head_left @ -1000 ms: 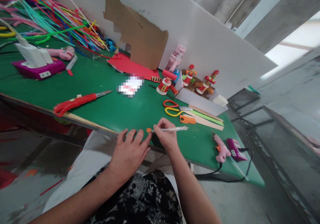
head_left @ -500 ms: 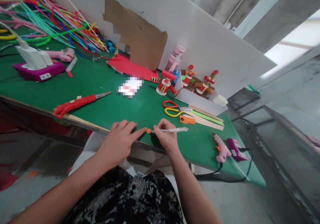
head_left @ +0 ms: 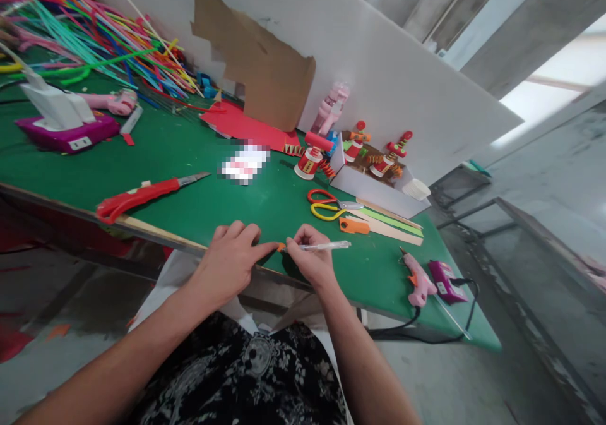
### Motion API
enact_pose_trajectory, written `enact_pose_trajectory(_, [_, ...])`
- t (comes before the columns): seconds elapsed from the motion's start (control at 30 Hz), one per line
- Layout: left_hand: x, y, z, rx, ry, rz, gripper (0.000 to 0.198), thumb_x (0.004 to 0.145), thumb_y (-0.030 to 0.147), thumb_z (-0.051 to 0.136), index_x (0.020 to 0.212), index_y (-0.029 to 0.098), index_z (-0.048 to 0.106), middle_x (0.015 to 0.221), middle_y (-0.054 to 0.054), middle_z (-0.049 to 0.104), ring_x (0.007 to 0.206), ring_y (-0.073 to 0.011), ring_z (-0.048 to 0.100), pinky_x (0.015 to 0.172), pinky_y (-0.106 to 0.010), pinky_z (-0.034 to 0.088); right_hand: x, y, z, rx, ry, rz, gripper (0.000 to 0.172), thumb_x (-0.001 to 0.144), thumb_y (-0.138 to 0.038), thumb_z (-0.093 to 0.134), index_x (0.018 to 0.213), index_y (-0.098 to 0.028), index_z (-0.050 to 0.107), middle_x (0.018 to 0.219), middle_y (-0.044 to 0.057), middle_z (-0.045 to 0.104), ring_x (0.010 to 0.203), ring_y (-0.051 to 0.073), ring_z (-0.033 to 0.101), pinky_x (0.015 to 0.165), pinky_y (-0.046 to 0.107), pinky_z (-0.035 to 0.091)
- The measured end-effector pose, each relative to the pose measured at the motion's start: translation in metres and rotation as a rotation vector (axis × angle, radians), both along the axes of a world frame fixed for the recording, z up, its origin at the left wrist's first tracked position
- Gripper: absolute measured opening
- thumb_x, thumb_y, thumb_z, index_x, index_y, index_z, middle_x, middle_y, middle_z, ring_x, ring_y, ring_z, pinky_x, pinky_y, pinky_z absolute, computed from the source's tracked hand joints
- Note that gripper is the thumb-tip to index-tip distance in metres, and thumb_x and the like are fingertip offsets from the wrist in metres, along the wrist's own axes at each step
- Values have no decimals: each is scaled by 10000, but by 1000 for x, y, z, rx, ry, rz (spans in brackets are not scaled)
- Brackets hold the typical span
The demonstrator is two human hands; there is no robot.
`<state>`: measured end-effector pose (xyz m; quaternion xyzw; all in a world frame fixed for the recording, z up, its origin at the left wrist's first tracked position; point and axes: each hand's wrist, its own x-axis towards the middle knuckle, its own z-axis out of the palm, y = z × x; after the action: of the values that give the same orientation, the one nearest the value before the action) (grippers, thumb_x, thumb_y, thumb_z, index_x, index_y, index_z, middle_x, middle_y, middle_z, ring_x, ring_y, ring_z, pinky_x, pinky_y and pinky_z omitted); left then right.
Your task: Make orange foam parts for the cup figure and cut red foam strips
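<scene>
Left hand (head_left: 231, 257), ungripped, pins the small orange piece (head_left: 281, 247) by forefinger at the near edge of the tabletop (head_left: 213, 204), right hand (head_left: 310, 262) clamped on the pen (head_left: 326, 245) touching it; advisable: firm flat pressure, light strokes.

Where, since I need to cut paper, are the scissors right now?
In the head view the scissors lie on the green table, right of centre, just beyond the right hand and beside the orange cutter.

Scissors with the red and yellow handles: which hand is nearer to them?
Right. The right hand, gripping a pen, lies just on the near side of the scissors; the left hand sits farther left, touching the small orange piece.
</scene>
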<state>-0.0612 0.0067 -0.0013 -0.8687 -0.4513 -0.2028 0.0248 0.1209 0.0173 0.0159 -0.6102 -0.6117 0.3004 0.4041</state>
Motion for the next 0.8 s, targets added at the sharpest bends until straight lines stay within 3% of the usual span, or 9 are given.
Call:
enact_pose_trajectory(0.33, [0,0,6,-124,55,3,561,844,35,462,1239,382,661,999,-68,601,912,-252,449,719,-375,296,0,0,0,22,-22,3,221,668,-332,544,530,-242,398,475,-73,394,480,101,356,486,234,292])
enact_pose_trajectory(0.8, [1,0,7,-137,55,7,581,849,27,466,1255,401,648,1011,-64,597,921,-258,444,718,-371,284,1,2,-1,66,-21,-22,211,643,-351,521,515,-246,390,469,-77,372,467,97,323,475,239,277])
